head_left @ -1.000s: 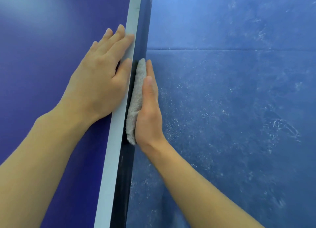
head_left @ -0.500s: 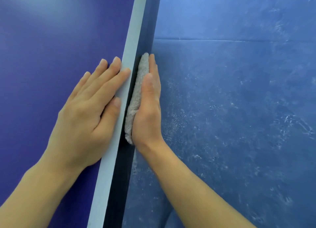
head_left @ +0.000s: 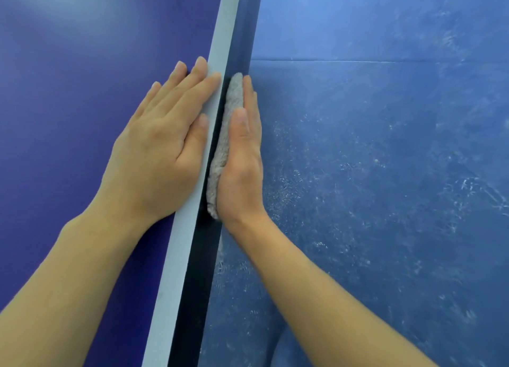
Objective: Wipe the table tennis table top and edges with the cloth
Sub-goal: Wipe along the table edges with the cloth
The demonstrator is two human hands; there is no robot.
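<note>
Two bare hands sit on either side of the table's long rim. Farthest left, the dark blue table top (head_left: 68, 91) fills the view, with a soft glare near its upper left corner. The left hand (head_left: 157, 157) lies flat on it, palm down, fingers straight and close together, holding nothing. Its index fingertip and thumb reach onto the pale border line (head_left: 176, 256), which runs along the rim from the bottom of the view to the top.

Just right of that line is the table's dark side edge (head_left: 198, 270). The cloth (head_left: 224, 135), a pale, fuzzy piece bunched into a long pad, is pressed against this side face, level with the left hand's fingers and thumb. The right hand (head_left: 242, 168) stands on its side behind the cloth with its palm turned toward the table. Its fingers are straight and together and the thumb lies straight along the top, so it pushes the cloth flat against the edge, with nothing curled round it.

Right of the hand lies a blue floor (head_left: 385, 173), scuffed with white marks, and a thin seam (head_left: 385, 60) crosses it. Both bare forearms enter from the bottom
</note>
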